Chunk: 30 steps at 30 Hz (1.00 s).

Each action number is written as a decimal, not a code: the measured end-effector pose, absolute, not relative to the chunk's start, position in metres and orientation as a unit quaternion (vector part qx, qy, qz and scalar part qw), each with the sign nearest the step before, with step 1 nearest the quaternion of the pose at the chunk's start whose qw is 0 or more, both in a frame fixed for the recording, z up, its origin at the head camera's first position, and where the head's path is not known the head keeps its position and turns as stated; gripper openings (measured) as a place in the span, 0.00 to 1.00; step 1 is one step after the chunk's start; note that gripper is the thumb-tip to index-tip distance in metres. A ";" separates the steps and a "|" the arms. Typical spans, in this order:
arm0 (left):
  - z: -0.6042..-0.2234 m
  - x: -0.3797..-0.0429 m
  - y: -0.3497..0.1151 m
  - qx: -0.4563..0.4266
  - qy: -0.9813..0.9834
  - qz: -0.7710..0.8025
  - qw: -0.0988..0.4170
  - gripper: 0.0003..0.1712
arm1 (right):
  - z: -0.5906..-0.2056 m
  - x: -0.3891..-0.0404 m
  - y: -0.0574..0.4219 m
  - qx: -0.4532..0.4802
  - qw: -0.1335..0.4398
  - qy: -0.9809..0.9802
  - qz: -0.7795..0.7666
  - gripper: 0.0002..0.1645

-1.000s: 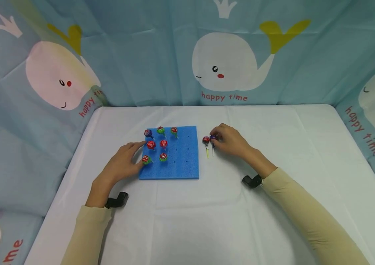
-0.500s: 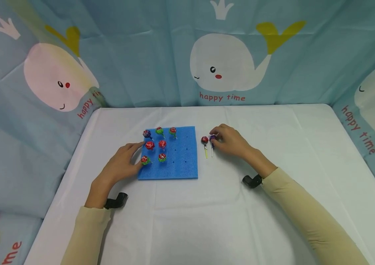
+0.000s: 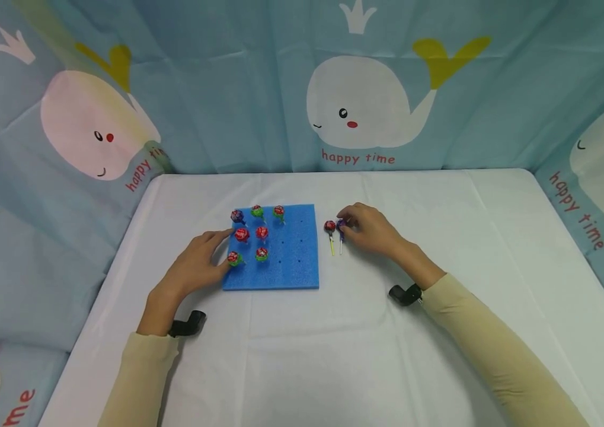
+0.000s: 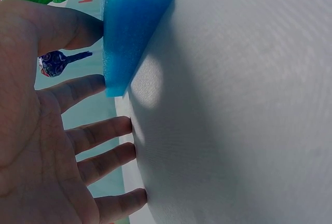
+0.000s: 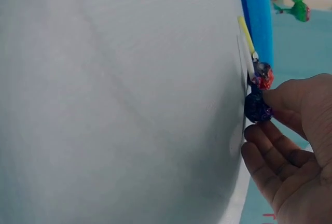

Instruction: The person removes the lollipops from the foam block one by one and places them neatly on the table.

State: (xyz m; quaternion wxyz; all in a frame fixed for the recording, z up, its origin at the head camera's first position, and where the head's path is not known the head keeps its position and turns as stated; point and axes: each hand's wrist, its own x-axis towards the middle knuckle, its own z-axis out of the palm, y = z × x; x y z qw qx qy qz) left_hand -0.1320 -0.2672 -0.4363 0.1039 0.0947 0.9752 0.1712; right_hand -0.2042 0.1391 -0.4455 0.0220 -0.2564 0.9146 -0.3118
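A blue foam board (image 3: pixel 293 276) lies on the table with several wrapped lollipops standing in its left part, one being a red lollipop (image 3: pixel 242 235). Along the board's left edge my left hand (image 3: pixel 195 264) rests, thumb and forefinger touching the foam and the other fingers spread straight to the tabletop. Right of the board, my right hand (image 3: pixel 371 228) pinches the head of a purple lollipop (image 5: pixel 258 106) that lies with its white stick toward me. Close beside it lies a red and dark lollipop (image 3: pixel 330 226) with a yellow stick.
Small holes show in the right part of the board. A white cloth covers the table (image 3: pixel 302 356). Behind it hangs a blue curtain (image 3: pixel 227 118) with whale prints. A black wrist camera (image 3: pixel 188 324) sits on each wrist.
The camera view shifts slightly. My right hand stays at the purple lollipop, which sits a touch closer to the red and dark one. My left hand keeps its place on the board.
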 end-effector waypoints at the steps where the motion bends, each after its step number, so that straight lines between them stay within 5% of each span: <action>1: -0.436 -0.132 -0.267 0.094 0.975 0.172 0.104 0.43 | -0.445 -0.205 0.139 -0.256 0.026 0.914 -0.313 0.18; 30: -0.436 -0.129 -0.269 0.099 0.974 0.177 0.103 0.42 | -0.421 -0.201 0.100 -0.302 -0.008 0.875 -0.379 0.19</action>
